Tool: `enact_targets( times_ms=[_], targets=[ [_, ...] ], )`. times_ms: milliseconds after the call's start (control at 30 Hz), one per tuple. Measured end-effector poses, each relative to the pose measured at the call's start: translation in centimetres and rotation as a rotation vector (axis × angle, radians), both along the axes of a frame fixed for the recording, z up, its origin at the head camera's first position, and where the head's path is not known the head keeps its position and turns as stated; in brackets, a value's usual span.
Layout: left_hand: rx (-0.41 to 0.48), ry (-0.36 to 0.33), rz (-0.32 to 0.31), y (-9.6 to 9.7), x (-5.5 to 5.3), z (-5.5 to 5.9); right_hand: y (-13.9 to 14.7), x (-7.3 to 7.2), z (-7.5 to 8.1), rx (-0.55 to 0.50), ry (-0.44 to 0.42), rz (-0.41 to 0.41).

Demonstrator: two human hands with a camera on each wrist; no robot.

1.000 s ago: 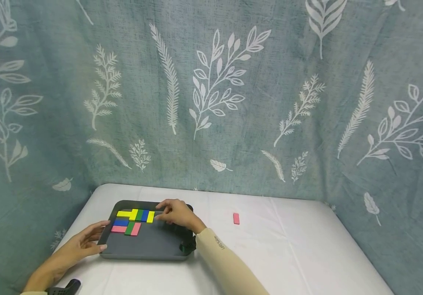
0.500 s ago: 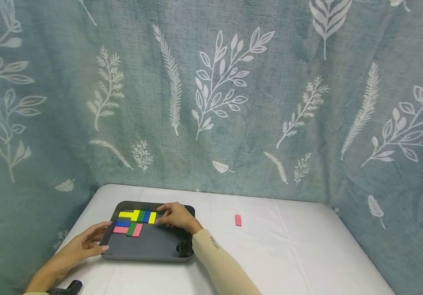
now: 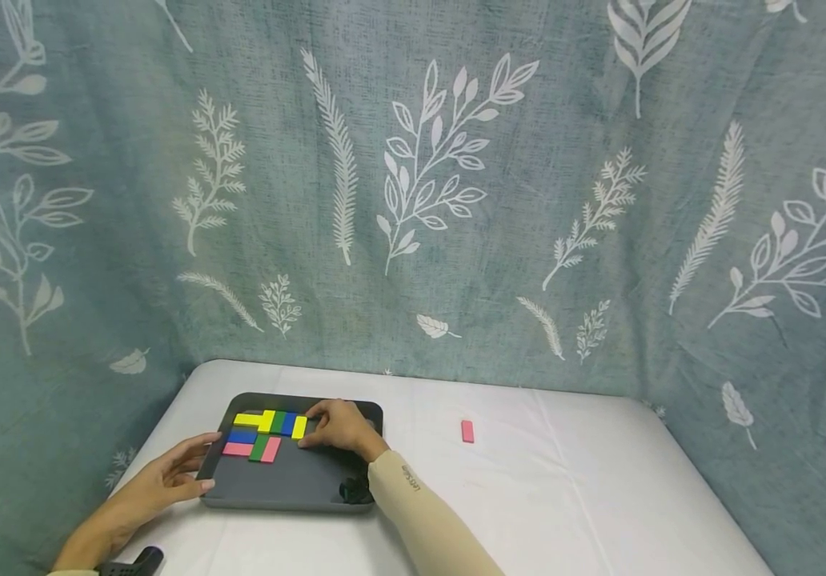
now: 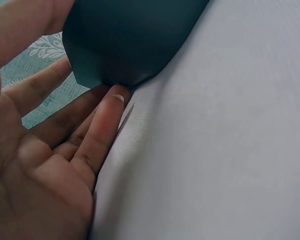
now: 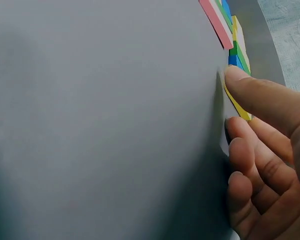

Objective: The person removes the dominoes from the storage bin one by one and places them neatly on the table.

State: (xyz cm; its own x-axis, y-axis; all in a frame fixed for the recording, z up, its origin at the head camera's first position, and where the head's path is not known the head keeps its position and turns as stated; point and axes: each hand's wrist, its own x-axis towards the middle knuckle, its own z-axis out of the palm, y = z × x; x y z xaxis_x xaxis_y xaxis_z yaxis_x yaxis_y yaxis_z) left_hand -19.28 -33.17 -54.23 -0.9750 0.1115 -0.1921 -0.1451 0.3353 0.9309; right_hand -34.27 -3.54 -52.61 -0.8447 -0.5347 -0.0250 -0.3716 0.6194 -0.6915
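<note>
Head view: inside the tray [image 3: 276, 486], my right hand [image 3: 342, 426] is pinching the rightmost yellow block [image 3: 299, 427] beside a blue block [image 3: 288, 424] — my thumb [image 5: 262, 94] is partly hiding it in the right-wrist view — while my loose left hand [image 3: 156, 482] is touching the tray.

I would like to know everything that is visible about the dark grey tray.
The tray is dark grey and rectangular, with rounded corners and a low raised wall. Its surface looks smooth; whether it is plastic or coated metal, I cannot tell. It rests flat on the white cloth, toward the left. Flat yellow, green, blue and pink blocks lie inside, in its far left part. The left hand touches its left side; the right hand is over its far half, hiding part of it.
</note>
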Motion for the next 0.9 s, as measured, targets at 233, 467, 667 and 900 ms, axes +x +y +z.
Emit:
enact_targets(
  times_ms=[233, 467, 667, 900],
  targets=[
    [-0.006, -0.004, 0.009, 0.12, -0.01, -0.06, -0.22, 0.36, 0.24, 0.01, 0.024, -0.003],
    [-0.014, -0.001, 0.007, 0.14, 0.04, 0.05, -0.62, 0.6, 0.33, 0.048, 0.056, -0.015],
    [-0.001, 0.002, 0.01, 0.13, -0.05, -0.15, -0.56, 0.44, 0.18, 0.047, 0.097, -0.006],
    [-0.006, 0.001, 0.024, 0.08, -0.15, -0.3, -0.17, 0.19, 0.01, 0.014, 0.051, 0.015]
  ],
)
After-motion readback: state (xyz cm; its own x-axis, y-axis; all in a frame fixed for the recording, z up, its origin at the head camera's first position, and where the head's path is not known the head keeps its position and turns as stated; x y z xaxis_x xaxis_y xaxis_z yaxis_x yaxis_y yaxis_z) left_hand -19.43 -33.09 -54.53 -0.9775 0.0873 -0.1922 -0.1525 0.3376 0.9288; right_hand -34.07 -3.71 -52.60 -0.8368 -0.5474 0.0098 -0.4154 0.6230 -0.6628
